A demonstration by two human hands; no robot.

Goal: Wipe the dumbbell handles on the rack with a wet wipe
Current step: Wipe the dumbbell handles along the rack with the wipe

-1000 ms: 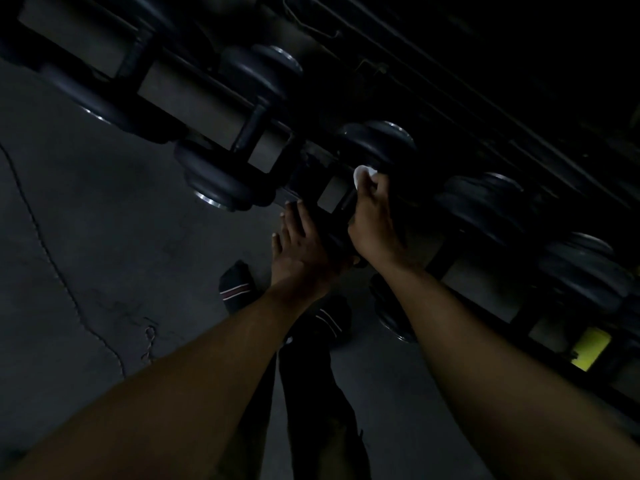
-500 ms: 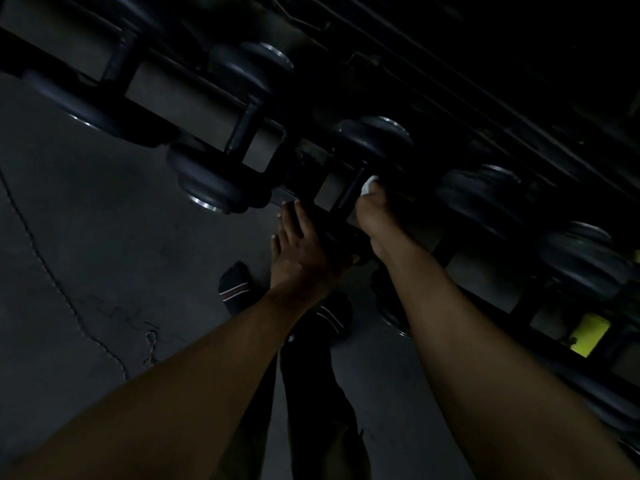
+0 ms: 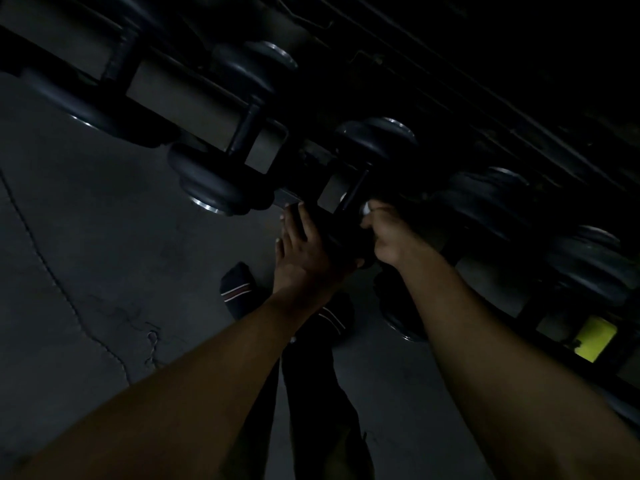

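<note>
The scene is very dim. A rack (image 3: 194, 88) of black dumbbells runs diagonally from top left to lower right. My right hand (image 3: 389, 233) is closed around a white wet wipe (image 3: 365, 207), pressed against the near end of a dark dumbbell handle (image 3: 355, 194). My left hand (image 3: 303, 254) lies flat with fingers spread on the near weight head (image 3: 337, 233) of that same dumbbell. The far head (image 3: 377, 140) sits on the rack behind. Another handle (image 3: 244, 131) shows to the left.
More dumbbells (image 3: 588, 268) fill the rack to the right, one (image 3: 398, 313) on a lower tier. A yellow label (image 3: 594, 337) glows at lower right. My feet in dark striped socks (image 3: 239, 289) stand on the cracked grey floor (image 3: 104, 271).
My right hand has slid the wipe down the handle from the far head toward the near head. My left hand has stayed on the near weight head.
</note>
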